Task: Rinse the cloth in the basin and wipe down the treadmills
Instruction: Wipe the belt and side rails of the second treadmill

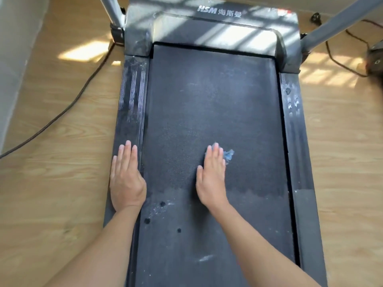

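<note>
Right hand (211, 175) lies flat, fingers together, pressing a small crumpled blue-grey cloth (228, 155) onto the dusty black treadmill belt (213, 104). Left hand (125, 177) rests flat on the grooved left side rail (130, 100). The rag looks soft and light, so palm pressure should beat pinching. Plenty of belt ahead; the rails box it in.

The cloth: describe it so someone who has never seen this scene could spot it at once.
Start at the treadmill's dark belt, which fills the middle of the view. On it lies the right hand, flat, and the cloth peeks out from under its fingertips. It is the only pale blue, crumpled thing there; the other light marks are flat smears.
</note>
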`<state>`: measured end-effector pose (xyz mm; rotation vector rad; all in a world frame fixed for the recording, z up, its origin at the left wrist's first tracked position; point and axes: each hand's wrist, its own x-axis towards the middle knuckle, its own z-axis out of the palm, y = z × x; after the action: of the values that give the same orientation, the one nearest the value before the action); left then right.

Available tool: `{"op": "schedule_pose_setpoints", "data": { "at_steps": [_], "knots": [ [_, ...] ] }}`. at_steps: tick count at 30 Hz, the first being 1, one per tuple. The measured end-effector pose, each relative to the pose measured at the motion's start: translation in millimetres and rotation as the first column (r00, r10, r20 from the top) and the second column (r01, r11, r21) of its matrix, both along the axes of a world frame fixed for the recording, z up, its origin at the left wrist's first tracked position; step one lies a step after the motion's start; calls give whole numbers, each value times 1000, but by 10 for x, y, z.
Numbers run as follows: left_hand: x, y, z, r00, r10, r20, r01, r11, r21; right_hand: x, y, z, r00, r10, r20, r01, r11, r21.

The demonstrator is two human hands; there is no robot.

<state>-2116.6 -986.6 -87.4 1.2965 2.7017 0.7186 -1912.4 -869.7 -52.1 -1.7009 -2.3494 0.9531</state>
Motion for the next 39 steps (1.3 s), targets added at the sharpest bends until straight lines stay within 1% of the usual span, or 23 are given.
{"op": "schedule_pose_setpoints", "data": {
  "at_steps": [2,4,5,7,9,11,12,14,16,18,19,22,23,25,28,31,33,35,37,39],
  "knots": [
    [-4,-24,-27,1000,-3,3,3,1000,26,-487,-304,-5,975,221,-34,-220,975,17],
    [-17,-41,-37,1000,-3,31,1,998,65,-747,-608,-40,891,451,-46,-451,892,23],
    [-32,-59,-40,999,-3,47,-1,997,80,-761,-708,-59,846,532,-38,-532,847,21],
    [-65,-75,-33,998,-11,57,6,995,95,-661,-676,-65,757,651,54,-653,755,55],
    [-134,-78,-32,999,-19,32,16,996,90,-500,-379,-28,618,760,199,-784,613,96],
    [-150,-89,-20,999,-24,30,21,996,82,-146,19,45,477,799,366,-869,490,63],
    [-139,-88,-21,999,-24,36,21,997,77,140,211,75,413,797,440,-894,447,30],
    [-52,-64,-37,999,-24,48,20,997,78,933,617,196,307,789,533,-921,386,-41],
    [1,-36,-28,1000,-21,23,19,997,78,1803,1029,345,247,771,587,-928,363,-87],
    [-22,-36,-43,1000,-12,0,12,998,64,2447,1222,443,241,749,617,-919,380,-103],
    [-32,-27,-34,1000,-13,-1,13,998,54,2621,1202,441,260,736,626,-903,415,-113],
    [-38,-27,-5,1000,-4,29,3,1000,10,2685,918,275,376,657,654,-804,582,-122],
    [-40,-54,9,999,9,40,-8,1000,-11,2661,832,229,403,640,654,-777,617,-124],
    [-52,-93,51,996,-2,87,7,999,-54,2626,792,151,443,618,649,-768,635,-81],
    [-22,-172,276,977,-52,209,90,980,-176,2720,810,164,456,626,633,-766,638,-80],
    [316,-534,544,965,27,262,55,952,-300,2760,817,161,474,629,616,-769,636,-58],
    [619,-868,687,945,62,322,85,902,-423,2770,804,167,489,631,602,-769,637,-43],
    [831,-1071,768,905,120,408,132,834,-536,2796,797,162,508,621,597,-762,647,-25],
    [810,-1043,879,868,185,461,155,781,-605,2800,789,160,523,622,583,-757,653,-17],
    [697,-964,995,839,212,501,213,719,-662,2789,792,158,525,635,567,-757,653,-31]
  ]
}}
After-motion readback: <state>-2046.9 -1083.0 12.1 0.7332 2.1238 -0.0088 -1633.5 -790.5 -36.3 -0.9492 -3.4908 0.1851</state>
